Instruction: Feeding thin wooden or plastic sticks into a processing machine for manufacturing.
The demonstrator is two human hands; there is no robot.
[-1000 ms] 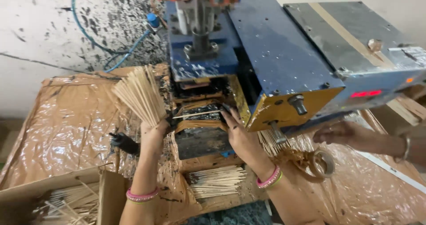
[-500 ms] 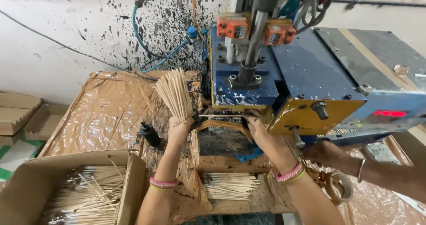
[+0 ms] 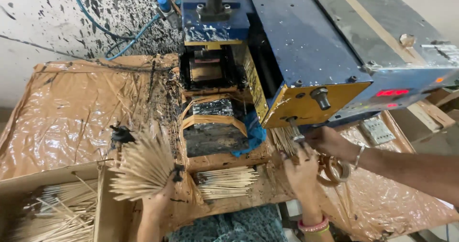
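— What does the left hand (image 3: 160, 201) have?

— A fanned bundle of thin pale wooden sticks (image 3: 141, 168). The fingers are closed round the base of the bundle, and the stick tips spread up and to the left, over the edge of the brown plastic-wrapped table (image 3: 67, 113), low at its left.

— And the right hand (image 3: 301, 172)?

— It is raised at the front right of the table, just below the yellow front plate of the machine (image 3: 306, 103). The fingers look loosely spread. I cannot tell whether it grips anything.

— Is that the only hand there?

— No. Another person's hand (image 3: 330, 141), with a thin metal bangle on the wrist, reaches in from the right, just beside the right hand, at a small metal lever under the yellow plate.

— What lies near the bundle?

— Just right of it, a flat pile of coated sticks (image 3: 224, 181) rests on the front ledge. Left of it, an open cardboard box (image 3: 52, 175) holds loose sticks of the same pale kind.

— And behind?

— A blue and yellow metal machine (image 3: 296, 41) stands on the table, with a blue hose (image 3: 131, 36) running along the black-spattered white wall (image 3: 43, 22).
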